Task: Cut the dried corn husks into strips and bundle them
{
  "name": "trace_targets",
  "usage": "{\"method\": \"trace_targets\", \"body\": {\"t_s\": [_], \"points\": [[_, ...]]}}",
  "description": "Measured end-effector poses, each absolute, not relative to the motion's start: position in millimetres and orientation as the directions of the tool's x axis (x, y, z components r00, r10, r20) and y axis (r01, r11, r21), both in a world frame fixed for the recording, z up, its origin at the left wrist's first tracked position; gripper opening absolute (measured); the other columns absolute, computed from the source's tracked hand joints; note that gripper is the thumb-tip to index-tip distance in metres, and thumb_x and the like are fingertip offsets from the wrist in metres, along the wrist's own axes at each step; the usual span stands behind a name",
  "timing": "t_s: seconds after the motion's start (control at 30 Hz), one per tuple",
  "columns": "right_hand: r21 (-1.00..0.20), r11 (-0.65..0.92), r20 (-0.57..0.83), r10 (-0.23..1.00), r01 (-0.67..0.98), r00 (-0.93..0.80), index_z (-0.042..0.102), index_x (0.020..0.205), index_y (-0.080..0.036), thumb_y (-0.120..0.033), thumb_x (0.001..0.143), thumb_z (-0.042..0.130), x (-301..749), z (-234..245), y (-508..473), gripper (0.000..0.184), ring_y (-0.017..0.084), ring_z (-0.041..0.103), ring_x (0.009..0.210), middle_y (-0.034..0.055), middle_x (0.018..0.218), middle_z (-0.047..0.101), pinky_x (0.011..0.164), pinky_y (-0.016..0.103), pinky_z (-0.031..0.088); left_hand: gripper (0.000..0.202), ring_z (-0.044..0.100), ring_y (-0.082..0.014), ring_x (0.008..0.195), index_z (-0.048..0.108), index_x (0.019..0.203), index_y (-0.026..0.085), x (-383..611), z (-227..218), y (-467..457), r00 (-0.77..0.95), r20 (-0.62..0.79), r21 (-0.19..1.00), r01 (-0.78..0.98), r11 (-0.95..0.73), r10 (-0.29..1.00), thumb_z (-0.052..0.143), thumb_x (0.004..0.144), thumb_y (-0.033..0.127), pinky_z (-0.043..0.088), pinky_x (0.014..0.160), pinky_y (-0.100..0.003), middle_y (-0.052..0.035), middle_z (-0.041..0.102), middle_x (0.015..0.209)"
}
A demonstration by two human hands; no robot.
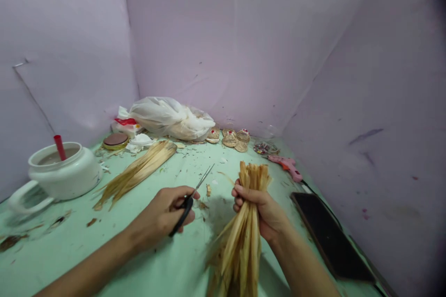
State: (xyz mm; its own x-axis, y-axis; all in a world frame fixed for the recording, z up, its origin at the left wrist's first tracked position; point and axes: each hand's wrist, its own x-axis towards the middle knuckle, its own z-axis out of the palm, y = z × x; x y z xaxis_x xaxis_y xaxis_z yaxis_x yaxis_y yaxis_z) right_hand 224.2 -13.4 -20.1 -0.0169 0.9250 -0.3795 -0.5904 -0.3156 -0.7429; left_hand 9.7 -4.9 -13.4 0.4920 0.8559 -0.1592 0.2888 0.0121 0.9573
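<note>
Clamped in the right hand (264, 205), over the near right of the table (73, 247): bundle of dried husk strips (245, 236), tilted with blunt end far and loose ends fanning down toward the near edge. Could slip or splay if squeezed too lightly, given the dry-looking layers; could split if tugged hard. Just left, apart from the bundle: scissors (186, 213), gripped in the left hand (165, 211), with points aimed far and right. Might nick the right thumb if swung carelessly across. On the right, thumb across the front, fingers wrapped behind, forearm in from near right. On the left, fingers curled about black handles, forearm slanting in from near left. Farther left: second bundle (141, 169), lying flat, touched by neither hand.
</note>
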Motion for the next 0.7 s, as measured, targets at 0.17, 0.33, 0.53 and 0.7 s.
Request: {"method": "trace_targets", "body": {"t_s": [0.17,0.33,0.53,0.7], "points": [[-0.806,-0.252,-0.297,0.955,-0.536,-0.002,0.061,0.071,-0.013,-0.017,0.048,0.081,226,-18,-16,0.031,0.005,0.049,0.041,-0.0006,0.055,0.061,0.043,0.017,0.042,0.053,0.059,-0.0143,0.048,0.059,0.11,0.008,6,-11,1,0.599,-0.328,0.943,0.249,0.22,0.731,0.057,0.062,0.031,0.025,0.036,-0.019,-0.0091,0.069,0.075],[-0.884,-0.271,-0.277,0.96,-0.382,-0.04,0.06,0.07,-0.013,-0.022,0.046,0.081,213,-13,-23,0.033,0.005,0.048,0.041,-0.0003,0.054,0.061,0.042,0.017,0.039,0.056,0.06,-0.0149,0.048,0.06,0.11,0.006,9,-12,-1,0.603,-0.324,0.944,0.16,0.288,0.729,0.059,0.059,0.028,0.026,0.035,-0.018,-0.0133,0.07,0.079],[-0.905,-0.261,-0.263,0.964,-0.335,-0.043,0.06,0.071,-0.013,-0.024,0.047,0.08,213,-12,-23,0.034,0.006,0.048,0.043,0.0002,0.056,0.061,0.044,0.018,0.038,0.06,0.061,-0.0163,0.046,0.055,0.112,0.009,13,-8,-3,0.55,-0.414,0.905,0.162,0.394,0.725,0.06,0.054,0.022,0.03,0.03,-0.018,-0.0097,0.069,0.078],[-0.895,-0.267,-0.267,0.962,-0.357,-0.049,0.06,0.07,-0.013,-0.023,0.048,0.08,215,-16,-23,0.032,0.005,0.047,0.042,-0.0004,0.054,0.06,0.042,0.018,0.037,0.051,0.058,-0.015,0.046,0.055,0.106,0.013,6,-7,6,0.443,-0.341,0.928,0.301,0.22,0.829,0.06,0.059,0.03,0.033,0.034,-0.02,-0.0067,0.068,0.077]]}}
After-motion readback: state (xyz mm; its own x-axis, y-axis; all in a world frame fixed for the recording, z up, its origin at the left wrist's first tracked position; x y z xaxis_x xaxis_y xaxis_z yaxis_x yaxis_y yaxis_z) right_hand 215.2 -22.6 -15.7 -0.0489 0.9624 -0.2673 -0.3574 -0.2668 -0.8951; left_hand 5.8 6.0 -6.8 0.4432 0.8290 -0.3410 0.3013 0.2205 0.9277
